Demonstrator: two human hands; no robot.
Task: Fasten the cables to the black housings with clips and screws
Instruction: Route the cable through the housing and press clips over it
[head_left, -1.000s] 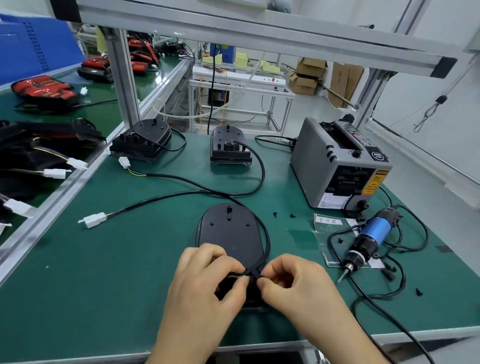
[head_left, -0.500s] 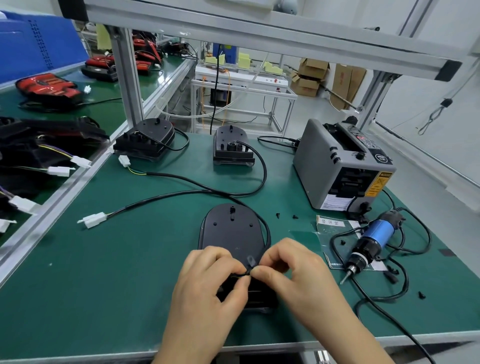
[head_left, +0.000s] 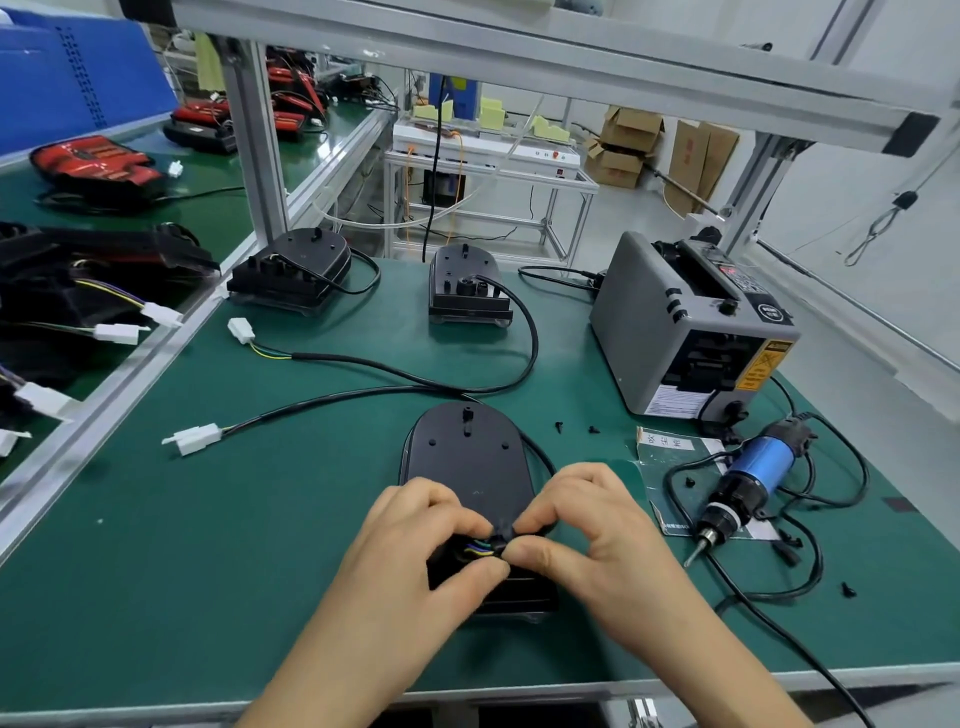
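Both hands are seen in the head view, at the near end of the closest black housing (head_left: 467, 457), which lies flat on the green bench (head_left: 156, 545). The left hand (head_left: 415, 540) and right hand (head_left: 587, 525) are curled, and a small black clip (head_left: 501, 535) is pinched between their fingertips from either side. It is held at the cable (head_left: 311, 404) end, where coloured wires (head_left: 475, 548) emerge. Whether the clip is seated cannot be told.

If the pinch is loosened, the clip could be dropped or shifted off its screw hole, and the thin wires could be nipped beneath it.

An electric screwdriver (head_left: 748, 478) is laid to the right, and its looped cord might be snagged by the right wrist. Loose black parts (head_left: 560, 427) are scattered beyond the housing. A second housing (head_left: 291, 265) and a third housing (head_left: 467, 286) are set at the back, with a grey tape dispenser (head_left: 691, 332) to their right.
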